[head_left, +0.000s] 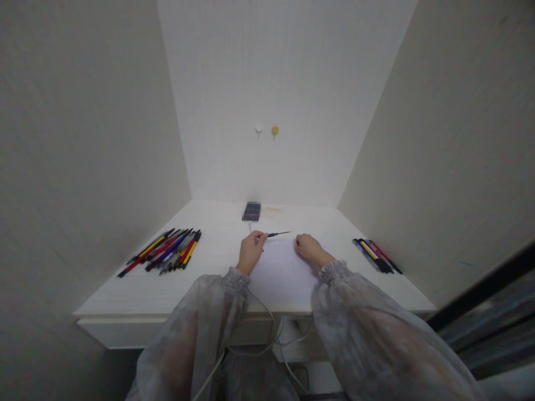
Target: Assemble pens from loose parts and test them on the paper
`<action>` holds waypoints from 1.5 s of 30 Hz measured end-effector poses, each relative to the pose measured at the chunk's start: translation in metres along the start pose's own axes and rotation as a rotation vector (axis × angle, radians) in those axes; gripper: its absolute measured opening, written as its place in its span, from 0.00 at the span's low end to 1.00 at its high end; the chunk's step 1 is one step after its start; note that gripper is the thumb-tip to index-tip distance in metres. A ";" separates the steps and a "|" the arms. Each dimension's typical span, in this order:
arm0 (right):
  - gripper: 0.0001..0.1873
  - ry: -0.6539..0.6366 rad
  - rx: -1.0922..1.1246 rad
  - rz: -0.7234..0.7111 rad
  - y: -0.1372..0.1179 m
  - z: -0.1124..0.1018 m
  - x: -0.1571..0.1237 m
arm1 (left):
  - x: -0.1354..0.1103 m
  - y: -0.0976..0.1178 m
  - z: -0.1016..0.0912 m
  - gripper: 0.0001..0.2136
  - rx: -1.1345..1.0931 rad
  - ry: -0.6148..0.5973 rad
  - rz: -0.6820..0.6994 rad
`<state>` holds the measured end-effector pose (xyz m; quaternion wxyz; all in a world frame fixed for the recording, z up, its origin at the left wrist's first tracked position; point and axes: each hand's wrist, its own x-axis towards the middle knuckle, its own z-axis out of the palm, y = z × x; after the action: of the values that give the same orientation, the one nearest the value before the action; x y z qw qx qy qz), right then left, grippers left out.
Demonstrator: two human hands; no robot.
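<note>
Between the thumb and fingers of my left hand (251, 249) is a thin dark pen refill (279, 234), thicker and black near the fingertips and thin towards its right end. It points right, above the far edge of a white sheet of paper (280, 273). Across from it, my right hand (310, 249) is closed with its fingers curled in, over the sheet's right side. Whatever it may hold is hidden. A small gap separates the refill's thin end from my right hand.
A pile of pens (169, 250) in several colours lies on the left of the white desk (217, 289). More pens (376, 256) lie on the right. A dark, blurred rectangular object (251, 211) is at the back. Two hooks (275, 131) are on the wall; white cables (254, 352) hang below.
</note>
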<state>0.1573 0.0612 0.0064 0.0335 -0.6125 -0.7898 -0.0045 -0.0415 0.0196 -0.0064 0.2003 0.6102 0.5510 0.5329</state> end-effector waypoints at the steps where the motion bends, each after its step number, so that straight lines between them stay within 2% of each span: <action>1: 0.12 -0.013 -0.010 -0.013 0.001 -0.001 -0.001 | 0.000 0.000 0.000 0.16 -0.002 -0.001 -0.004; 8: 0.10 -0.067 -0.066 -0.140 0.023 -0.020 -0.024 | 0.001 0.000 0.000 0.15 -0.006 -0.010 -0.008; 13: 0.09 0.016 0.016 -0.216 0.050 -0.039 -0.046 | 0.001 0.000 0.000 0.15 -0.015 -0.020 -0.006; 17: 0.08 0.042 0.094 -0.227 0.061 -0.032 -0.061 | 0.001 -0.001 0.000 0.15 -0.014 -0.006 0.007; 24: 0.09 0.049 0.116 -0.223 0.060 -0.004 -0.076 | 0.001 -0.004 0.001 0.15 -0.014 -0.014 0.011; 28: 0.10 0.064 0.181 -0.237 0.063 -0.009 -0.081 | 0.001 -0.005 0.001 0.15 -0.027 -0.022 0.013; 32: 0.11 0.241 0.263 -0.168 0.068 -0.029 -0.082 | 0.000 -0.005 0.002 0.15 -0.075 -0.067 0.031; 34: 0.11 0.361 0.352 -0.141 0.064 -0.040 -0.080 | 0.000 -0.005 0.003 0.14 -0.099 -0.104 0.050; 36: 0.12 0.428 0.463 -0.147 0.053 -0.047 -0.076 | 0.000 -0.005 0.004 0.13 -0.116 -0.145 0.068; 39: 0.16 0.386 0.608 -0.224 0.027 -0.043 -0.067 | -0.001 -0.004 0.004 0.13 -0.151 -0.197 0.080; 42: 0.17 0.317 0.670 -0.288 0.001 -0.028 -0.058 | -0.001 -0.003 0.004 0.13 -0.190 -0.224 0.082; 45: 0.15 0.351 0.604 -0.229 -0.014 -0.015 -0.054 | -0.002 -0.002 0.004 0.12 -0.210 -0.239 0.077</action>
<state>0.1581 0.0049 0.0191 0.3469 -0.4727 -0.8011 0.1201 -0.0389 0.0197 -0.0100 0.3066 0.6655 0.4409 0.5184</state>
